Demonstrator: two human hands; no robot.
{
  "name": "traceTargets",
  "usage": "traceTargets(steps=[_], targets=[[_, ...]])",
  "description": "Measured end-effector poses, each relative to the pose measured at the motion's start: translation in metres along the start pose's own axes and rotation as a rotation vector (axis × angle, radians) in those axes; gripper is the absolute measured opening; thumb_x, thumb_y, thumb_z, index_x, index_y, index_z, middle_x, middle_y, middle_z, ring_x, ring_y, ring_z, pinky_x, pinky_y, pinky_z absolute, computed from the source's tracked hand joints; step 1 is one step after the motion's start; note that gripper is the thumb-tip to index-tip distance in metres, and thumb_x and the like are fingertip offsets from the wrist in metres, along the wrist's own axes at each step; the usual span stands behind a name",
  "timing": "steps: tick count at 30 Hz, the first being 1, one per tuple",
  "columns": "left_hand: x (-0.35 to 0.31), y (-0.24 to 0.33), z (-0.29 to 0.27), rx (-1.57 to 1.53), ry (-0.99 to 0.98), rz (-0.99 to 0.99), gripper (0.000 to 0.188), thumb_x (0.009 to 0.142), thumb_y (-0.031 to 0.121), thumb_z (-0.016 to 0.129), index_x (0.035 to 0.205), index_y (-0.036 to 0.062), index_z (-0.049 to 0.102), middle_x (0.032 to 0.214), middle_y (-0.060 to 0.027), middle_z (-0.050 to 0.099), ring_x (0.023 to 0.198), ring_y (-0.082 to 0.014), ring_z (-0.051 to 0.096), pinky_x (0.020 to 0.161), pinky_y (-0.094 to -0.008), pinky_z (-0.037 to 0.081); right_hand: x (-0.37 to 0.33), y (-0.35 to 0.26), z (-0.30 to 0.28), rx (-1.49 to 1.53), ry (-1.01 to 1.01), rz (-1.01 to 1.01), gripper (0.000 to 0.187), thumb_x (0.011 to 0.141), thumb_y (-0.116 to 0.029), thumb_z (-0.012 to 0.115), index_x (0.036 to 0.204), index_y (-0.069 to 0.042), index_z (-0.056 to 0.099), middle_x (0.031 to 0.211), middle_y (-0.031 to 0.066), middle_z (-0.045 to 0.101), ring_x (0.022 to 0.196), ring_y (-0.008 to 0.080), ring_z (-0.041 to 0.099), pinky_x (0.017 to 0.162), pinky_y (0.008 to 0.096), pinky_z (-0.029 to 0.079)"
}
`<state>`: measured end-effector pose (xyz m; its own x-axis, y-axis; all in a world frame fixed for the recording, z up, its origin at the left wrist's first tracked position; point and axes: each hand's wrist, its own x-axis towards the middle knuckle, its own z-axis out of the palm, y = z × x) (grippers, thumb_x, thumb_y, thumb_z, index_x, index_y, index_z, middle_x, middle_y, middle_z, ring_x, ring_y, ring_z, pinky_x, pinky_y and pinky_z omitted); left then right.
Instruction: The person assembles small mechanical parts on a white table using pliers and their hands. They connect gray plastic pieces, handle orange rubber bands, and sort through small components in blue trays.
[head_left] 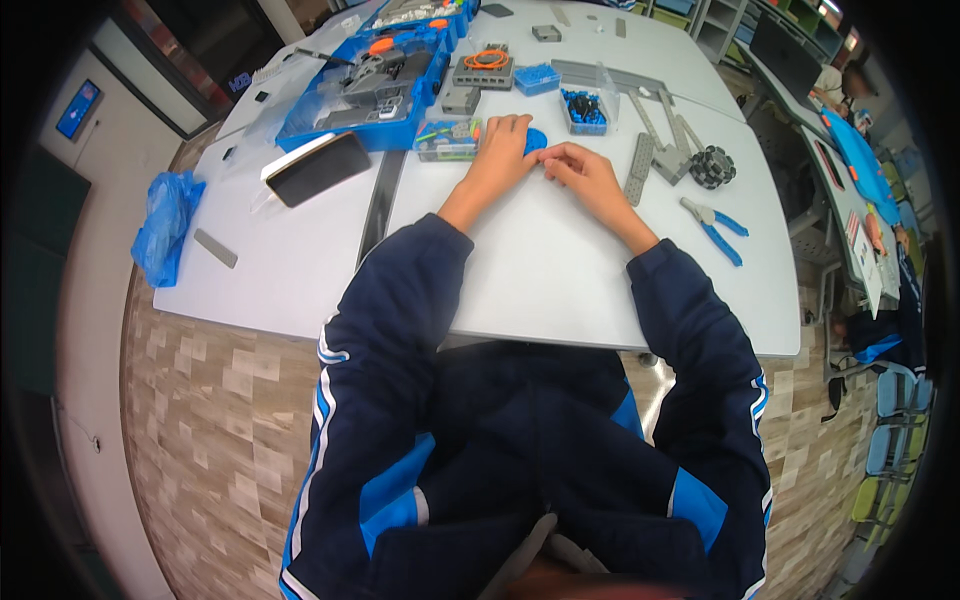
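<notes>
Near the upper middle of the frame both hands meet on the white table (560,270), over a small blue round piece (536,139) that shows only as a curved edge between them. The left hand (503,150) lies flat across the piece with its fingers stretched toward the upper right, covering most of it; the right hand (582,172) has its fingertips drawn together at the piece's lower right edge, though whether they pinch it cannot be told. Just left of the left hand sits a clear small box of coloured parts (447,139), close enough to crowd that side. Above the hands stands a clear tub of blue and black pieces (584,109), and to the right lie grey perforated beams (640,166) and a black ring of links (712,166). Blue-handled pliers (715,229) rest further right, well apart. A dark tablet (318,168) lies at the upper left, beside a big blue parts tray (375,85).
</notes>
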<state>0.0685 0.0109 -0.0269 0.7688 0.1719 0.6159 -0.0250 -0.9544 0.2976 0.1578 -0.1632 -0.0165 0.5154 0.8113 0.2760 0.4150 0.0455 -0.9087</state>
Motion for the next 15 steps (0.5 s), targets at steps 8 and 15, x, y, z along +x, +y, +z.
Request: traceTargets(steps=[8,15], targets=[[0.002,0.003,-0.003,-0.139,-0.026,-0.095,0.054,0.08,0.022,0.078,0.127,0.003,0.059,0.124,-0.0167,0.063,0.117,-0.0353,0.051,0.099,-0.0432,0.044,-0.002,-0.001,0.0,0.03,0.006,-0.014,0.021,0.094,-0.014,0.064,0.109,0.0,0.069,0.09,0.0046,0.071,0.082,0.01,0.065,0.076,0.0251,0.052],[0.002,0.01,-0.008,-0.124,0.083,-0.019,0.055,0.08,0.021,0.078,0.127,0.0031,0.058,0.122,-0.0153,0.064,0.115,-0.0339,0.052,0.097,-0.0433,0.044,0.0,0.0,0.001,0.032,0.017,-0.016,0.02,0.094,-0.015,0.065,0.109,-0.002,0.069,0.092,0.0055,0.071,0.081,0.0106,0.066,0.076,0.0254,0.052]])
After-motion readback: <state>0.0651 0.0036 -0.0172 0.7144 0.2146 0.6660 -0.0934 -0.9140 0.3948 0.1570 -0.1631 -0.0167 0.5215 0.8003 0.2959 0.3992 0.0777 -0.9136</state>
